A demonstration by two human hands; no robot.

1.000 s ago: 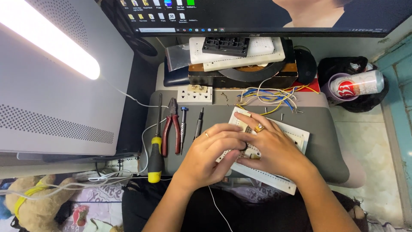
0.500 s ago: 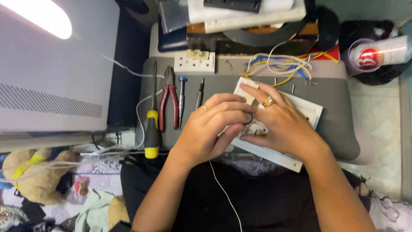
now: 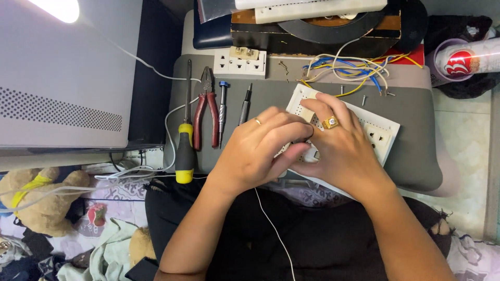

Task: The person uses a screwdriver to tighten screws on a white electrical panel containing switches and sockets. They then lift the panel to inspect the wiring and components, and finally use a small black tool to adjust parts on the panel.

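Working over a grey padded surface (image 3: 416,156), tools lying left, coloured wires (image 3: 349,70) up top. Red-and-white can (image 3: 463,60) sitting far right. Both hands (image 3: 260,151) (image 3: 338,151) closing fingers on a small white part (image 3: 311,154) over the white socket panel (image 3: 383,135), mid-surface.

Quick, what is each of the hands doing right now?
Left hand: fingers curled, pinching a small white part.
Right hand: resting on the white socket panel, fingers bent at the same part.

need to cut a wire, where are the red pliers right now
In the head view the red pliers lie on the grey pad's left part, between the yellow-handled screwdriver and the blue-tipped screwdriver, left of the left hand.
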